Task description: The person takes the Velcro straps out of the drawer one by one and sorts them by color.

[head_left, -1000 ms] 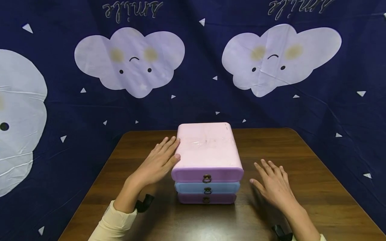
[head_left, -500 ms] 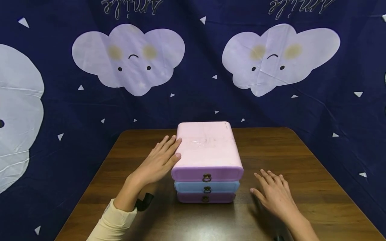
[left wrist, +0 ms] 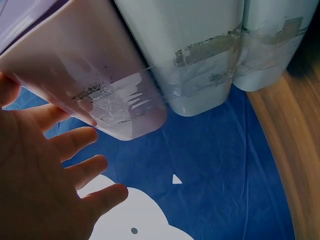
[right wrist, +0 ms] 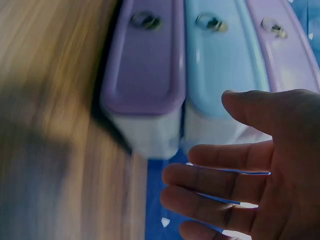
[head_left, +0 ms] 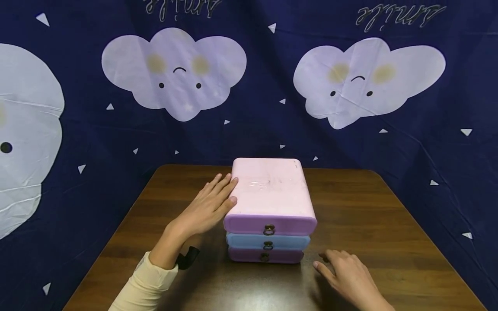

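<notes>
A small drawer chest (head_left: 272, 185) with a pale pink top stands on the table. Its front has a purple top drawer (head_left: 245, 224), a light blue middle drawer (head_left: 245, 241) and a darker purple bottom drawer (head_left: 245, 255), all closed, each with a brass ring pull. My left hand (head_left: 208, 205) rests its thumb and fingertips along the chest's upper left edge, fingers straight and spread. To the front right of the chest is my right hand (head_left: 346, 274), thumb apart from loosely bent fingers, holding nothing. In the right wrist view its thumb overlaps the blue drawer (right wrist: 225, 55).
The brown wooden table (head_left: 389, 216) ends at a far edge just behind the chest. A dark blue cloth (head_left: 260, 86) printed with white clouds hangs behind it. Clear tape (left wrist: 200, 80) runs across the chest's left side.
My right hand has come nearer to me and slightly left, toward the chest's front, with its fingers bending. The left hand stays at the chest's edge. The head view has shifted slightly.
</notes>
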The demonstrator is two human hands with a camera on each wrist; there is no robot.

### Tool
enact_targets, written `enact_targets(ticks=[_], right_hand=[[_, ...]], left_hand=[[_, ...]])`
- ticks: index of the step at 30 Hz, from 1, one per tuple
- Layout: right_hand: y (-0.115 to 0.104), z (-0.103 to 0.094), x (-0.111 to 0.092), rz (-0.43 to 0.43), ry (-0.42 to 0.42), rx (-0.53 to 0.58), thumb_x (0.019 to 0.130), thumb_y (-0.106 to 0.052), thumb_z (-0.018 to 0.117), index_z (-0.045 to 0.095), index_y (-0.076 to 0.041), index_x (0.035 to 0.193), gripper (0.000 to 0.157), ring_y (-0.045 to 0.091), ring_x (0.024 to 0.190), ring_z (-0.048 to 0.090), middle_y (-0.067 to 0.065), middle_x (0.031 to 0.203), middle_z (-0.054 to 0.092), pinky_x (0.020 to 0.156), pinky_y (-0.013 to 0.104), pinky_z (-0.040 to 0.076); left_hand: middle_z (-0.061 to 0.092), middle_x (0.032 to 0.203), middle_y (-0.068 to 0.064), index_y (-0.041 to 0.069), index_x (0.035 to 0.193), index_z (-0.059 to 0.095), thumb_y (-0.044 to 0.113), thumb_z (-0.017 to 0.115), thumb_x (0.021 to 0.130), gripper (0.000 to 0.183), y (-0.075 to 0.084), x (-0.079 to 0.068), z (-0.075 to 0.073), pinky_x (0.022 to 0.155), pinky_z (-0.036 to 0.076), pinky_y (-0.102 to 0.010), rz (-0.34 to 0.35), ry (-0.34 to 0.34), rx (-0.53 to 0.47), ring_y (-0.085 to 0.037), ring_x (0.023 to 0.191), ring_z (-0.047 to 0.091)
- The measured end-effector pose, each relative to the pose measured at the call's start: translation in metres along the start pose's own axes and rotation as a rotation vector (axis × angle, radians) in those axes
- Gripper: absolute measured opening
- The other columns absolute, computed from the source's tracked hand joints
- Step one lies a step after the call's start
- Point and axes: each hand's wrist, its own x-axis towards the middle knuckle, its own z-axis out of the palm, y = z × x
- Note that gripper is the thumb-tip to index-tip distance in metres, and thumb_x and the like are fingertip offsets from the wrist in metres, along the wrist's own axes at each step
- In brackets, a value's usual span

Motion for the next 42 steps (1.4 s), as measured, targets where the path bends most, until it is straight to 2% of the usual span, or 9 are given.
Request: enact_targets(ticks=[5, 10, 14, 19, 22, 25, 28, 36, 42], right_hand=[[-0.024, -0.005, 0.002, 0.012, -0.004, 0.103, 0.081, -0.038, 0.071, 0.069, -0.020, 0.090, 0.020, 0.013, 0.076, 0.066, -0.004, 0.085, 0.071, 0.062, 0.033, 0.051], [-0.047, -0.003, 0.007, -0.014, 0.030, 0.294, 0.084, -0.031, 0.070, 0.071, -0.018, 0.095, 0.017, -0.004, 0.066, 0.059, -0.007, 0.088, 0.072, 0.056, 0.018, 0.047], [-0.063, 0.002, 0.014, -0.100, 0.161, 0.403, 0.082, -0.023, 0.072, 0.071, -0.014, 0.100, 0.019, -0.011, 0.065, 0.053, -0.008, 0.085, 0.071, 0.054, 0.013, 0.045], [-0.081, 0.006, 0.023, -0.186, 0.328, 0.465, 0.078, -0.013, 0.076, 0.069, -0.012, 0.104, 0.027, -0.012, 0.064, 0.052, -0.012, 0.078, 0.070, 0.054, 0.007, 0.042], [-0.088, 0.007, 0.028, -0.178, 0.386, 0.487, 0.076, -0.011, 0.076, 0.069, -0.012, 0.104, 0.029, -0.013, 0.058, 0.045, -0.012, 0.073, 0.069, 0.050, 0.006, 0.038], [-0.094, 0.008, 0.032, -0.134, 0.401, 0.525, 0.076, -0.010, 0.076, 0.069, -0.013, 0.101, 0.026, -0.014, 0.053, 0.043, -0.012, 0.070, 0.068, 0.046, 0.005, 0.034], [-0.100, 0.007, 0.034, -0.043, 0.342, 0.621, 0.079, -0.012, 0.074, 0.069, -0.014, 0.099, 0.021, -0.012, 0.049, 0.049, -0.012, 0.068, 0.068, 0.044, 0.008, 0.038], [-0.108, 0.005, 0.042, 0.295, 0.077, 1.036, 0.085, -0.018, 0.069, 0.067, -0.010, 0.092, 0.011, 0.009, 0.050, 0.063, 0.003, 0.071, 0.072, 0.045, 0.029, 0.052], [-0.110, 0.008, 0.049, 0.388, -0.084, 1.207, 0.087, -0.027, 0.067, 0.066, 0.001, 0.089, 0.027, 0.017, 0.056, 0.067, 0.014, 0.075, 0.072, 0.048, 0.032, 0.054]], left_hand=[[0.019, 0.159, -0.003, 0.024, 0.151, 0.021, 0.045, 0.031, 0.101, 0.055, 0.001, 0.002, -0.001, 0.118, 0.011, -0.056, 0.003, -0.007, -0.011, -0.026, 0.149, 0.006], [0.019, 0.159, -0.003, 0.024, 0.151, 0.022, 0.045, 0.032, 0.101, 0.055, 0.001, 0.002, 0.000, 0.117, 0.012, -0.057, 0.011, -0.001, -0.015, -0.026, 0.149, 0.006], [0.019, 0.159, -0.003, 0.023, 0.151, 0.022, 0.045, 0.032, 0.101, 0.055, 0.001, 0.001, 0.000, 0.117, 0.012, -0.057, 0.010, 0.005, -0.014, -0.026, 0.149, 0.007], [0.019, 0.159, -0.002, 0.024, 0.151, 0.021, 0.045, 0.032, 0.101, 0.055, 0.001, 0.000, 0.001, 0.117, 0.012, -0.056, 0.007, 0.005, -0.016, -0.025, 0.149, 0.007], [0.019, 0.159, -0.002, 0.024, 0.151, 0.021, 0.045, 0.032, 0.101, 0.055, 0.001, 0.000, 0.001, 0.117, 0.012, -0.057, 0.009, 0.007, -0.015, -0.025, 0.149, 0.007], [0.019, 0.159, -0.003, 0.024, 0.151, 0.021, 0.045, 0.032, 0.101, 0.055, 0.001, 0.000, 0.001, 0.117, 0.012, -0.057, 0.013, 0.013, -0.014, -0.026, 0.149, 0.008], [0.020, 0.159, -0.003, 0.025, 0.151, 0.021, 0.045, 0.032, 0.101, 0.055, 0.001, 0.000, 0.001, 0.117, 0.012, -0.057, 0.008, 0.012, -0.018, -0.025, 0.149, 0.008], [0.018, 0.159, -0.001, 0.026, 0.151, 0.020, 0.046, 0.029, 0.101, 0.055, 0.001, 0.000, 0.001, 0.118, 0.010, -0.055, -0.010, -0.007, -0.026, -0.023, 0.149, 0.006], [0.020, 0.159, -0.002, 0.024, 0.151, 0.022, 0.046, 0.030, 0.101, 0.054, 0.001, -0.001, 0.002, 0.118, 0.011, -0.055, -0.006, 0.003, -0.017, -0.024, 0.149, 0.008]])
